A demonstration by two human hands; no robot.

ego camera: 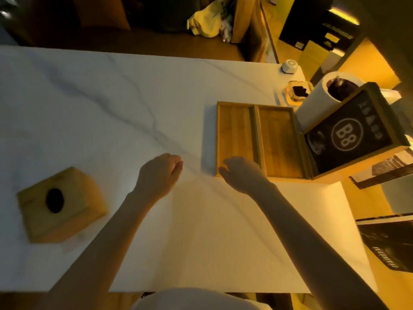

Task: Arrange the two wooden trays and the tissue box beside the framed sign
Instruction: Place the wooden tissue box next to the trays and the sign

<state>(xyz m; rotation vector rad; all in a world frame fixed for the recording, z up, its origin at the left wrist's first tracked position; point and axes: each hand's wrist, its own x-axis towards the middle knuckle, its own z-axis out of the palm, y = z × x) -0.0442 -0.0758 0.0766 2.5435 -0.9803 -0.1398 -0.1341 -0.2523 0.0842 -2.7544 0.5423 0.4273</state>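
Two wooden trays (259,139) side by side against framed sign (350,135), tissue box (60,204) well apart.

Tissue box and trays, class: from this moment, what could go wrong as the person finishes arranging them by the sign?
1. The tissue box sits far left, apart from both trays; reaching across may nudge the trays.
2. The right hand rests on the left tray's near corner; a push could knock the leaning framed sign.
3. The ashtray crowds the far side.
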